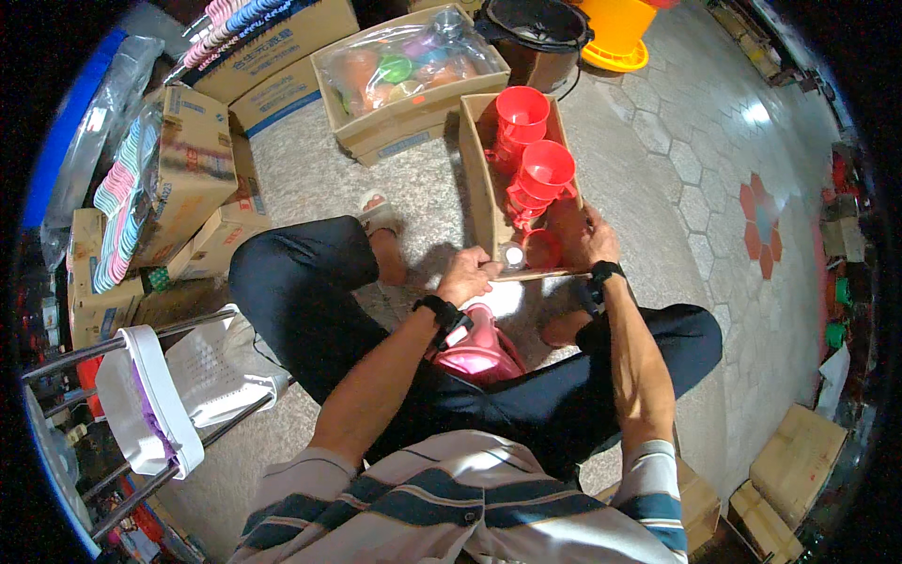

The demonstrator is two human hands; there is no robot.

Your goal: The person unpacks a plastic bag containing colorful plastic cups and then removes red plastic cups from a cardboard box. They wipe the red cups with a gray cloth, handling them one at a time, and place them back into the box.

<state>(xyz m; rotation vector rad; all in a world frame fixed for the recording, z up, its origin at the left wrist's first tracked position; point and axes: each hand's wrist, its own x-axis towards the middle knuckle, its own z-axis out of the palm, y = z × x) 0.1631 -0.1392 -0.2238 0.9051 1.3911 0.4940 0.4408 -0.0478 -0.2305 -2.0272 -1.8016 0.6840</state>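
Note:
An open, long cardboard box (475, 179) stands on the floor between my feet. Stacked red plastic cups (547, 167) with handles fill its far and middle part, and a single red cup (541, 249) lies lower at the near end. My left hand (467, 275) grips the box's near left corner, fingers bent over the edge. At the near right corner, my right hand (601, 240) holds the side wall, its fingertips partly hidden. A small white round thing (514, 256) shows by the near wall. Below my left wrist, between my legs, is a pink plastic article (479, 352).
Beyond stands a carton (413, 127) of plastic-wrapped colourful ware, beside a dark pot-like container (536, 42) and a yellow plastic item (615, 38). Cartons (197, 179) and bundled striped hangers (122, 211) line the left, near a metal rack with white baskets (150, 399). More cartons (799, 461) sit at lower right.

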